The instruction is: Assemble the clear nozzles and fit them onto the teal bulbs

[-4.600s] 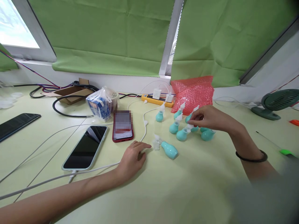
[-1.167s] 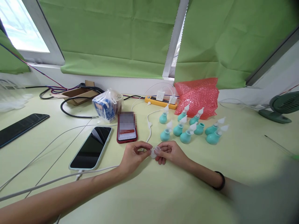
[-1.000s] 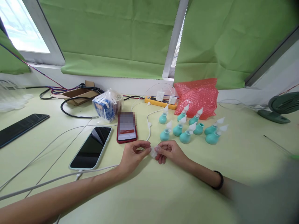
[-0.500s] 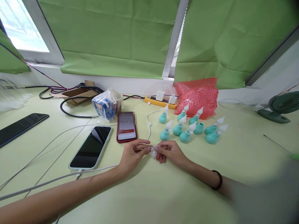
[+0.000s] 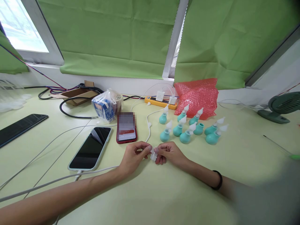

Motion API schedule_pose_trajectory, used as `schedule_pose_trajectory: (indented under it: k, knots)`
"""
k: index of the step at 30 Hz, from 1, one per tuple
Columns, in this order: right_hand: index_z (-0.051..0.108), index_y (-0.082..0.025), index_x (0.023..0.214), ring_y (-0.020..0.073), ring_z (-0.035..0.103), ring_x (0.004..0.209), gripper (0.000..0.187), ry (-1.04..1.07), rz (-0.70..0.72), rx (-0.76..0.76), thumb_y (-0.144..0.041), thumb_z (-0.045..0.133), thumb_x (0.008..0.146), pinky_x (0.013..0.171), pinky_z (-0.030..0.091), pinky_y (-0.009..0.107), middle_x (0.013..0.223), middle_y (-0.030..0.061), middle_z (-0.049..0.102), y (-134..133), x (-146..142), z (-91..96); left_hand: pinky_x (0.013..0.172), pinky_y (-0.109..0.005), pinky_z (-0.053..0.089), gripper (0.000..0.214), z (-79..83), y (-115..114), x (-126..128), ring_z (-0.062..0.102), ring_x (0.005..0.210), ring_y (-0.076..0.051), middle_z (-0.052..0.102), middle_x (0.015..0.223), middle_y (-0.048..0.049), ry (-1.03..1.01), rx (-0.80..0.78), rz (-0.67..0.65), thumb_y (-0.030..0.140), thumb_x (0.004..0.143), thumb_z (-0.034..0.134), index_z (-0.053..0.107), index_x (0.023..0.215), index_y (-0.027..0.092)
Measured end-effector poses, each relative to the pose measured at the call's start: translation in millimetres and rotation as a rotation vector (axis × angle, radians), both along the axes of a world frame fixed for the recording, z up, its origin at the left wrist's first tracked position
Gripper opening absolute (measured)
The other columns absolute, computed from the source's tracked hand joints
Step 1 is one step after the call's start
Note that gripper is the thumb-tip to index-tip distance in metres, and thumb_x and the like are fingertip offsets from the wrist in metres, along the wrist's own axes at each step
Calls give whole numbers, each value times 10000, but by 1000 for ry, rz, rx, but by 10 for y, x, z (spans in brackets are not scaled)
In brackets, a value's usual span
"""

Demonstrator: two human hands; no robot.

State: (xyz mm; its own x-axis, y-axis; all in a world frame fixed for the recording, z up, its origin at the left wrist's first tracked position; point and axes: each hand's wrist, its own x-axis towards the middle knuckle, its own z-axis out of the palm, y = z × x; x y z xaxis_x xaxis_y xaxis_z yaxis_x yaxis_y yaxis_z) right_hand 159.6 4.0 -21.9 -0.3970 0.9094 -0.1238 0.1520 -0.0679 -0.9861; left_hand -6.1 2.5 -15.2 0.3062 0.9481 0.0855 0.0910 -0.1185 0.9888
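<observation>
Between my two hands is a small clear plastic nozzle piece (image 5: 153, 155), partly hidden by the fingertips. My left hand (image 5: 136, 154) pinches it from the left with thumb and forefinger. From the right, my right hand (image 5: 170, 153) grips the same piece, its other fingers curled beneath. Beyond the hands stand several teal squeeze bulbs fitted with clear pointed tips, such as the front bulb (image 5: 165, 135). One teal bulb (image 5: 199, 129) among them has an open neck and no tip.
A red-cased phone (image 5: 127, 128) and a pale-cased phone (image 5: 91, 148) lie left of my hands, with white cables around them. At the back are a bagged blue packet (image 5: 105, 107), a yellow power strip (image 5: 161, 103) and red bubble wrap (image 5: 198, 99). A green fan (image 5: 278, 107) stands right.
The clear piece has tilted slightly between my fingers, and more of its lower end now shows. Both hands stay in almost the same place.
</observation>
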Motion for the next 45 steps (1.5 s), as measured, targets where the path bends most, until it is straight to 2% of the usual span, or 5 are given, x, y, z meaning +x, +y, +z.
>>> schedule_pose_trajectory:
  k: [10, 21, 28, 40, 45]
  knots:
    - [607, -108, 638, 97, 560, 468, 410, 9, 24, -51, -496, 502, 715, 469, 415, 194, 522, 47, 630, -60, -53, 57, 444, -176, 313, 222, -39, -25, 4, 392, 465, -70, 438, 487, 48, 40, 10, -86, 351, 805, 425, 475, 726, 150]
    - [615, -105, 676, 113, 572, 514, 409, 52, 42, -2, -494, 496, 722, 512, 404, 214, 574, 57, 628, -89, -62, 59, 460, -172, 294, 207, 40, -54, -9, 390, 477, -71, 469, 518, 49, -12, -49, -205, 365, 823, 399, 440, 778, 167]
    - [625, -116, 655, 54, 378, 414, 388, 22, -9, 109, -479, 504, 722, 394, 272, 185, 548, 28, 598, -125, -80, 64, 484, -178, 312, 224, 65, -91, -13, 430, 529, -90, 517, 593, 27, -85, -104, -290, 388, 822, 391, 376, 938, 196]
    - [592, -124, 764, 110, 530, 545, 299, 287, 30, -42, -417, 550, 718, 507, 425, 236, 688, 56, 609, -136, -118, 53, 462, -193, 310, 331, 64, -80, 0, 470, 519, -112, 530, 569, -1, -134, -137, -237, 460, 845, 251, 394, 929, 173]
    - [598, -146, 856, 135, 552, 598, 266, 298, 6, 89, -377, 545, 735, 544, 445, 254, 666, 38, 603, -170, -93, 56, 493, -200, 341, 313, 51, -65, -27, 430, 513, -91, 501, 562, 19, -59, -74, -275, 391, 782, 463, 457, 981, 151]
